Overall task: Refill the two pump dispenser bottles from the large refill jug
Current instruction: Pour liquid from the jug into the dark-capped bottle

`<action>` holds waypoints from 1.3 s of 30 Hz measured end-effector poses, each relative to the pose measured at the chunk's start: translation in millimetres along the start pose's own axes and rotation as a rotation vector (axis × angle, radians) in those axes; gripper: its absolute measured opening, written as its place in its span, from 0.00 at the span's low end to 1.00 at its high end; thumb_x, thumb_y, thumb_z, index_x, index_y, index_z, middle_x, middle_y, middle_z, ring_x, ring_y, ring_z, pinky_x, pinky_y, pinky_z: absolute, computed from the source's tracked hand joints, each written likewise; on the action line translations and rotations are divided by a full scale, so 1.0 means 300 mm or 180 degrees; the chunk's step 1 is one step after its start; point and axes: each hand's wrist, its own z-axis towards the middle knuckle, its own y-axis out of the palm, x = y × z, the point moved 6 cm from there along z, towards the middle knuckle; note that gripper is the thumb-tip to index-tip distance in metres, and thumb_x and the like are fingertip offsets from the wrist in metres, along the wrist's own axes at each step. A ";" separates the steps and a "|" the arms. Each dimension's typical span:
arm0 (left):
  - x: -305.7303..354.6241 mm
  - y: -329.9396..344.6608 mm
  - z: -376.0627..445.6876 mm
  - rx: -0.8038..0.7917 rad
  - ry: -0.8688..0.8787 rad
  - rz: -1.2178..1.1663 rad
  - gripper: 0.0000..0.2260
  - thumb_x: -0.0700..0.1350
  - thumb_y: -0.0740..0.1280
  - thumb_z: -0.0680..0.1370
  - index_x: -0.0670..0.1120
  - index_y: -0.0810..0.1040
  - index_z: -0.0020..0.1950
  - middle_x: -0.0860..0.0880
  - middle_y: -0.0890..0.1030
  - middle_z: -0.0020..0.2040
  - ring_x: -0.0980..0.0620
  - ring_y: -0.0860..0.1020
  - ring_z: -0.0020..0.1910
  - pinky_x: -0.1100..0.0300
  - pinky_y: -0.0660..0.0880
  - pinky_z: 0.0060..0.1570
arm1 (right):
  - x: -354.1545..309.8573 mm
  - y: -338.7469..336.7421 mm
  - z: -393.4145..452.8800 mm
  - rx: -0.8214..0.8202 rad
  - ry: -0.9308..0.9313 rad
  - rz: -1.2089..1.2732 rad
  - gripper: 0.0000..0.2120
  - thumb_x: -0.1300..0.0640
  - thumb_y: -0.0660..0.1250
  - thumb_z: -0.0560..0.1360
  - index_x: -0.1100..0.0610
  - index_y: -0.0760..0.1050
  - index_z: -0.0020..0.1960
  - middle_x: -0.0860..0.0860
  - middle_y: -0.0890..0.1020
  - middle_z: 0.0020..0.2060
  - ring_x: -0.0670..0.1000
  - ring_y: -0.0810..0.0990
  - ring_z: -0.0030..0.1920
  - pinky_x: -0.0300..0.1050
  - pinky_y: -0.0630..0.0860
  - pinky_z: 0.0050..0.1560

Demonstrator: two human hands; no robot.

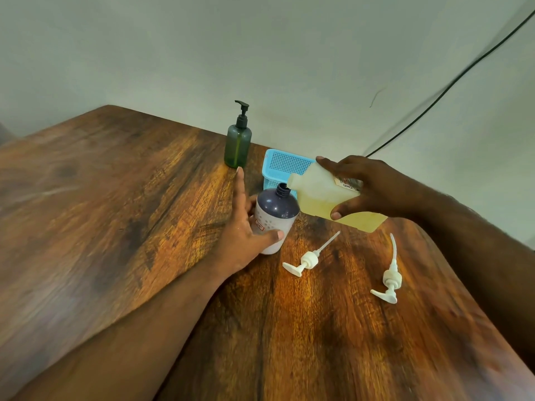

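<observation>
The left forearm (139, 322) is nearest, running from the 7 o'clock corner up across the wooden table (86, 227) to the left hand (246, 224). Its thumb and fingers wrap the side of an uncapped bottle (275, 218) with a dark shoulder and pale body, standing upright just above centre; the forefinger points straight up, off the bottle.

From 3 o'clock the right hand (373, 189) grips the refill jug (324, 198), fingers over the top, thumb beneath. The jug is tipped with its spout at the bottle's open neck, and yellowish liquid lies along its lower side.

Behind bottle and jug, toward 12 o'clock, a blue mesh basket (285, 164) is partly hidden by both. Left of it stands a green pump bottle (238, 146), pump on.

Toward 5 o'clock of the bottle, two white pump heads (308, 260) (390, 277) lie on the table, apart. A black cable (451, 82) crosses the wall at 2 o'clock.
</observation>
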 end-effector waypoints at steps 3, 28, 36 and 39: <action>-0.005 -0.004 0.002 0.0184 0.0025 0.0099 0.58 0.38 0.78 0.69 0.64 0.35 0.76 0.62 0.69 0.63 0.65 0.71 0.62 0.66 0.68 0.58 | 0.003 -0.002 0.001 0.0000 -0.0007 -0.0013 0.45 0.44 0.73 0.68 0.44 0.50 0.76 0.50 0.71 0.61 0.47 0.68 0.54 0.28 0.69 0.42; 0.059 -0.047 -0.016 0.0330 0.0586 -0.0183 0.22 0.45 0.62 0.77 0.47 0.70 0.72 0.52 0.68 0.74 0.64 0.66 0.70 0.75 0.67 0.60 | -0.009 -0.003 0.006 0.0023 -0.0071 -0.0051 0.44 0.43 0.72 0.67 0.44 0.51 0.76 0.51 0.71 0.62 0.48 0.68 0.54 0.29 0.71 0.43; 0.066 -0.076 -0.002 0.0365 0.0739 -0.0108 0.17 0.34 0.62 0.80 0.44 0.71 0.68 0.52 0.74 0.67 0.68 0.70 0.66 0.72 0.69 0.62 | -0.011 -0.006 0.006 0.0013 -0.0096 -0.0113 0.44 0.44 0.72 0.68 0.45 0.51 0.76 0.52 0.71 0.62 0.49 0.69 0.55 0.36 0.72 0.48; 0.063 -0.080 0.001 0.0351 0.0761 -0.0093 0.17 0.34 0.62 0.80 0.43 0.71 0.69 0.51 0.74 0.68 0.67 0.70 0.67 0.71 0.69 0.62 | -0.009 -0.005 0.008 0.0016 -0.0110 -0.0109 0.44 0.44 0.72 0.68 0.45 0.51 0.76 0.52 0.71 0.62 0.49 0.70 0.55 0.35 0.73 0.47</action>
